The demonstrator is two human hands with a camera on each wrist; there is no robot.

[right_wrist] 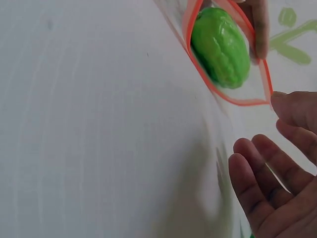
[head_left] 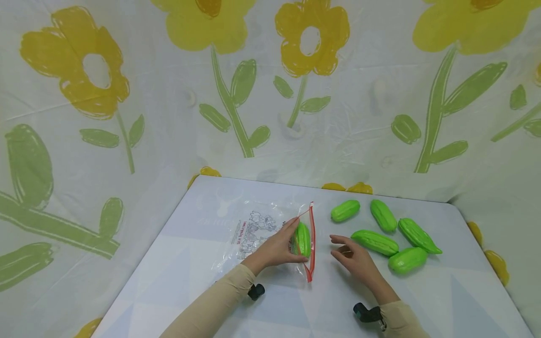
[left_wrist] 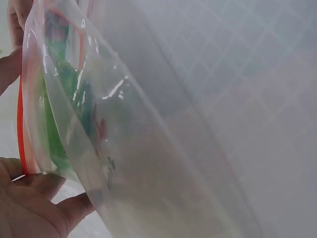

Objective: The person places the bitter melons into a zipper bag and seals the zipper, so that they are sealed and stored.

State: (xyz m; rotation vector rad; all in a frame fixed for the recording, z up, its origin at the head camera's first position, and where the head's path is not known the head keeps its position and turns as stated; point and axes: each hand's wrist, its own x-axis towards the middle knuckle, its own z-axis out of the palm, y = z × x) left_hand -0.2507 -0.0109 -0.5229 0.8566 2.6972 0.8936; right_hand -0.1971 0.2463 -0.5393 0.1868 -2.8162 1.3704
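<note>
**Desk:** What sat nearest the lens?

**Photographer:** Two sleeved forearms, each with a small wrist camera. The left hand (head_left: pixel 276 249) held the mouth of a clear bag (head_left: pixel 253 234) open by its red zip rim (head_left: pixel 312 241), fingers curled on the plastic. The right hand (head_left: pixel 352 258) hovered just beside the opening, its grip loose and holding nothing.

**Desk:** And the gourds?

**Photographer:** One green gourd (right_wrist: pixel 220 47) lay just inside the bag's mouth. Five more (head_left: pixel 382 232) lay in a cluster on the worktop (head_left: pixel 465 291), to the right of that hand.

**Desk:** Which step was that, in your view?

**Photographer:** Bagging, I'd judge, with one in and five out. The next move seemed to call for the right hand to reach right for the nearest gourd (head_left: pixel 374 242) while the left kept the mouth wide.
</note>
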